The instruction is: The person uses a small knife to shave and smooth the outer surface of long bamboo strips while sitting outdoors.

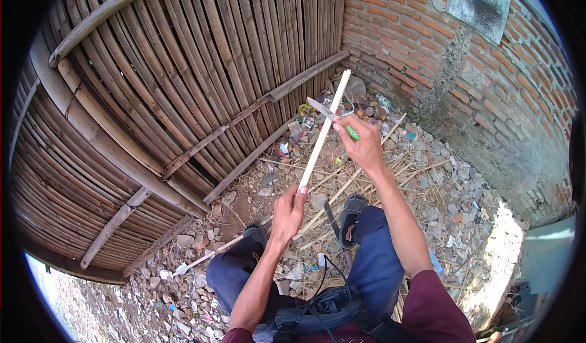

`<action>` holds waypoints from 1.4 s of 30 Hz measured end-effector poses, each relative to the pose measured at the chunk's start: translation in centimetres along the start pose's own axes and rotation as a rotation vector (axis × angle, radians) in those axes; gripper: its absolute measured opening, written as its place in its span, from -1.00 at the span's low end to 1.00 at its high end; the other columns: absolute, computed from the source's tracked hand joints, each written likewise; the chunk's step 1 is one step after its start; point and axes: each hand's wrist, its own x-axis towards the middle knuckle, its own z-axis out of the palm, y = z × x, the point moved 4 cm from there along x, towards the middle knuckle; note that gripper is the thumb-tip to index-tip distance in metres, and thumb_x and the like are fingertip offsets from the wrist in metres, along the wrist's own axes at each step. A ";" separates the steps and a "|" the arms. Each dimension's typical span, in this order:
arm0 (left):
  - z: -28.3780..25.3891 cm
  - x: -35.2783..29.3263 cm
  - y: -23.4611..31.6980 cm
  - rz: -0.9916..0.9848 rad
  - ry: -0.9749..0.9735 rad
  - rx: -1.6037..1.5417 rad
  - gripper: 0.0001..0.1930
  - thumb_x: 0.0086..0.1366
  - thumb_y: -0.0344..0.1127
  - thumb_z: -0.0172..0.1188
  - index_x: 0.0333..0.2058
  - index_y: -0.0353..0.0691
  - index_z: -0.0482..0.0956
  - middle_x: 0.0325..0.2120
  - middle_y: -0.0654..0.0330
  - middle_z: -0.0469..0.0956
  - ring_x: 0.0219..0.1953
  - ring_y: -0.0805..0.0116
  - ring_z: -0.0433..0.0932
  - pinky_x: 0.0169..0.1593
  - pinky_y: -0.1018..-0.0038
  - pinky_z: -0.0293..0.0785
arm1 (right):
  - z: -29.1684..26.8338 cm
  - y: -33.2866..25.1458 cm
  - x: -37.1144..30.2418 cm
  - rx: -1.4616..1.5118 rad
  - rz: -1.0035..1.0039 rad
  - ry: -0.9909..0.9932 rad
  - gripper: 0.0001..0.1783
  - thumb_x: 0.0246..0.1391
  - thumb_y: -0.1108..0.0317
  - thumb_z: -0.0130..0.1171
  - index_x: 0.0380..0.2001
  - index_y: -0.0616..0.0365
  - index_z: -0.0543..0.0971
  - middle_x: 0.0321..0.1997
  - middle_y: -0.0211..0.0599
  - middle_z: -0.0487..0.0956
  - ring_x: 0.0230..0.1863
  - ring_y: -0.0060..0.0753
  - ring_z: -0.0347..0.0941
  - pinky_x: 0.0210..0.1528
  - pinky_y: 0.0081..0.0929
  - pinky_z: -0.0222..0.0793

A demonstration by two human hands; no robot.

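Observation:
A pale, straight wooden or bamboo strip (320, 140) slants up and away in front of me. Closed around its near end is my left hand (287, 211), thumb lying along the strip. My right hand (361, 140) grips a knife (321, 109) by its green handle, most of which the fingers cover. The knife's blade lies across the strip at its upper part and points to the left. Whether the edge cuts into the strip cannot be made out.
A bamboo slat wall (201, 68) rises on the left, a brick wall (421, 56) on the right. Rubble and litter (439, 202) cover the ground. Several loose strips lie around my shoes (352, 221). A dark, long blade-like tool (331, 219) stands between my feet.

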 end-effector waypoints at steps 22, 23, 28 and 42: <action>-0.7 -2.2 0.0 0.014 -0.058 0.093 -0.50 0.64 0.03 -0.03 -0.27 -0.38 0.49 -0.57 0.03 0.36 -0.44 0.25 0.33 -0.27 0.19 0.36 | -2.7 3.0 0.2 0.016 -0.029 -0.080 -0.86 0.28 0.30 0.39 -0.24 0.15 0.74 -0.29 -0.18 0.79 -0.32 -0.16 0.75 -0.29 -0.29 0.57; -0.5 -2.3 0.0 0.009 -0.076 0.097 -0.51 0.64 0.02 -0.03 -0.27 -0.38 0.49 -0.56 0.02 0.36 -0.43 0.24 0.33 -0.26 0.19 0.37 | -3.5 4.0 1.0 -0.024 0.036 -0.032 -0.86 0.30 0.30 0.38 -0.23 0.15 0.74 -0.27 -0.17 0.80 -0.32 -0.18 0.75 -0.30 -0.28 0.57; -1.9 -3.5 0.0 0.055 -0.081 0.125 -0.54 0.63 -0.02 0.02 -0.22 -0.38 0.55 -0.61 -0.10 0.44 -0.56 0.04 0.39 -0.35 0.08 0.34 | -7.1 9.1 1.9 -0.093 0.192 0.240 -0.86 0.34 0.34 0.34 -0.22 0.20 0.70 -0.20 -0.12 0.81 -0.20 -0.22 0.77 -0.09 -0.29 0.61; -5.5 -2.2 -0.1 0.026 0.162 0.062 -0.65 0.53 -0.09 0.25 -0.18 -0.35 0.67 -0.67 0.13 0.45 -0.60 0.40 0.35 -0.44 0.30 0.28 | 1.9 -4.7 -3.4 0.148 -0.147 -0.213 -0.88 0.27 0.33 0.40 -0.24 0.14 0.74 -0.29 -0.22 0.76 -0.35 -0.21 0.73 -0.36 -0.31 0.58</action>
